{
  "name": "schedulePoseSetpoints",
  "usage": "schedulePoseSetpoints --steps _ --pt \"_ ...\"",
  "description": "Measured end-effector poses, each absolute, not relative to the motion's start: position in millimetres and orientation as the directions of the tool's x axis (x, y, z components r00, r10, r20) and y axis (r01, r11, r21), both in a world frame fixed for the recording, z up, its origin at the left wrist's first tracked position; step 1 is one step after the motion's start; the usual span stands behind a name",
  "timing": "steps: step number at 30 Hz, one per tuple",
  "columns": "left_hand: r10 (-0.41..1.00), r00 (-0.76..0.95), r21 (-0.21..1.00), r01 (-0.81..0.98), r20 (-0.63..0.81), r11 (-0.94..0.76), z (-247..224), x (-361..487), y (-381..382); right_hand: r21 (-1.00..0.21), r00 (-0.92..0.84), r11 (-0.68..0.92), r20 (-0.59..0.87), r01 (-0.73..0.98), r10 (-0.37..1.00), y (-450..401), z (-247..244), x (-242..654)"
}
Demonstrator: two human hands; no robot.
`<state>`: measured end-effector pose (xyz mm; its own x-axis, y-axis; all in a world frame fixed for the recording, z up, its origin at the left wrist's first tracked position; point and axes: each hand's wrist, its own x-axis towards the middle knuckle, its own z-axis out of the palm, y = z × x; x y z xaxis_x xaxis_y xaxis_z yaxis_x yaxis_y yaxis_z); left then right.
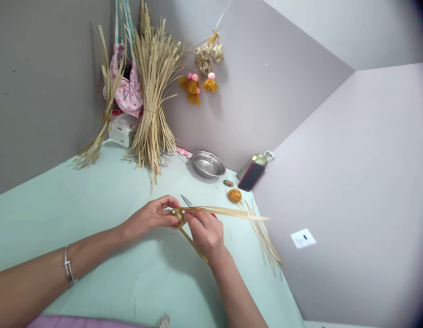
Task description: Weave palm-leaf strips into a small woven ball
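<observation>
Woven ball (179, 219) in left grip (157, 213), touching right grip (208, 233).

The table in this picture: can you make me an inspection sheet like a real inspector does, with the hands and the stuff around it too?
Surface: pale green tabletop.
Work things: small woven ball, with long straw strips sticking out.
Clutter: partly hidden scissors, metal bowl, spool, orange ball, phone by a bottle, loose straw.
Hands: left hand pinches the woven ball; right hand at its other side, exact grip unclear.
Cables: nothing seen.
Surroundings: grey walls, straw bundles, hanging ornaments, white wall plate.
</observation>
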<state>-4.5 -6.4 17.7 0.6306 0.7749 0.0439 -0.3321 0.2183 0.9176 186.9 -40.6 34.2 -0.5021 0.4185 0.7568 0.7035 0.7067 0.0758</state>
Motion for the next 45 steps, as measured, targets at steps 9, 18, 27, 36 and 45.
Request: schedulePoseSetpoints --steps 9,18,27,36,45 --pt "0.743 0.665 0.918 -0.337 0.077 0.207 9.9 -6.1 -1.5 -0.008 -0.413 0.726 0.818 0.688 0.4 -39.9 34.4 184.7" --pt "0.769 0.633 0.926 -0.337 0.088 0.171 15.5 -4.9 -2.1 -0.278 -0.224 0.694 0.812 0.664 0.539 -36.1 30.6 180.1" --pt "0.769 0.631 0.915 -0.364 0.102 0.177 13.7 -3.7 -1.9 -0.179 -0.251 0.628 0.808 0.757 0.533 -37.9 26.0 180.1" --pt "0.775 0.623 0.891 -0.405 0.103 0.207 13.9 -1.1 -2.2 -0.016 -0.34 0.622 0.826 0.783 0.449 -34.9 18.9 184.0" --pt "0.775 0.623 0.885 -0.415 0.107 0.211 12.5 -1.8 -4.1 0.083 -0.385 0.607 0.839 0.79 0.385 -35.5 18.0 184.6"
